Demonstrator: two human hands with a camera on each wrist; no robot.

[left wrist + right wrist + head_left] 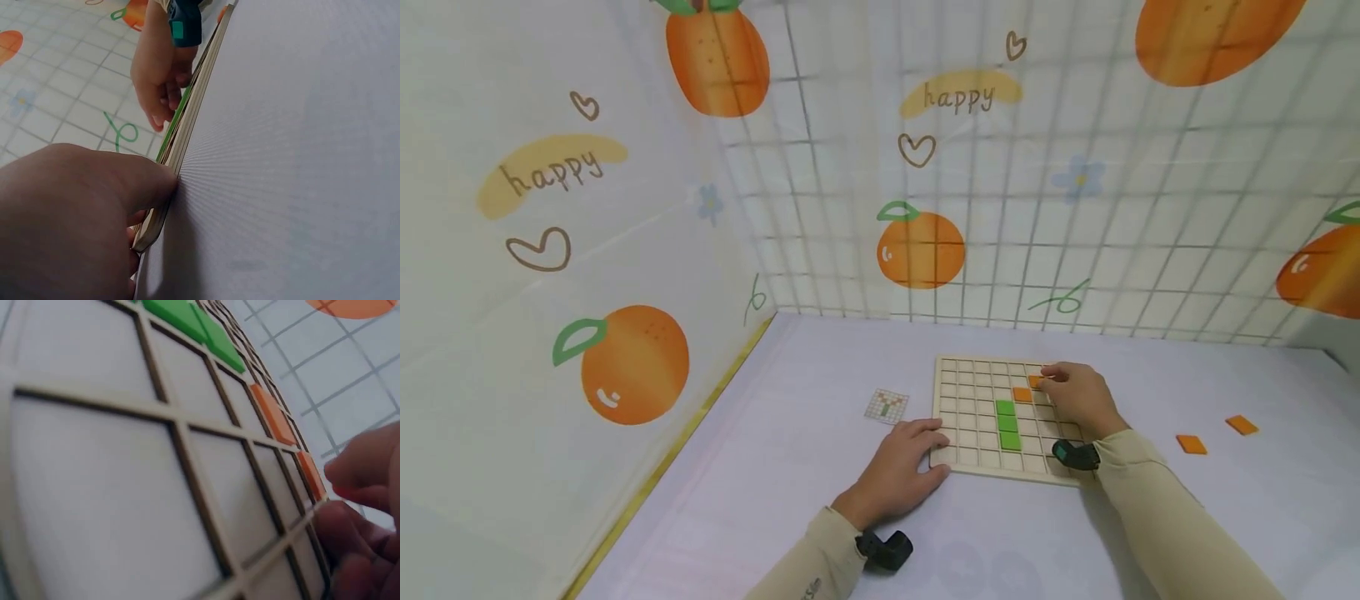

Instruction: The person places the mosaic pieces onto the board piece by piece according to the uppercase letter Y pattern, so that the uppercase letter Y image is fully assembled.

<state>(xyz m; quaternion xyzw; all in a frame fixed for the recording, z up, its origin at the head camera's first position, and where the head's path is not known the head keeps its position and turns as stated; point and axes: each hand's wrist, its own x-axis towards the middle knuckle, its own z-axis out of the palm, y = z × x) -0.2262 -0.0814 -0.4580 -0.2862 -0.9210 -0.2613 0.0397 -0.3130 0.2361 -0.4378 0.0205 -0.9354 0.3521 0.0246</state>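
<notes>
A pale wooden grid board [970, 442] lies on the table. My left hand [898, 471] holds its near left corner, thumb against the near edge and fingers over the left side. In the left wrist view the thumb [147, 181] presses the board's edge [187, 134]. Three green tiles [1008, 422] form a column in the grid, and an orange tile [1022, 394] sits diagonally up and right of them. My right hand [1081, 398] has its curled fingertips at another orange tile [1035, 382] in the far right part; the right wrist view shows this tile [311, 475] in its cell.
A small card [887, 406] with a Y-shaped coloured grid pattern lies left of the board. Two loose orange tiles, one nearer [1191, 444] and one farther [1242, 425], lie on the table to the right. A printed curtain [842, 183] stands behind and at the left.
</notes>
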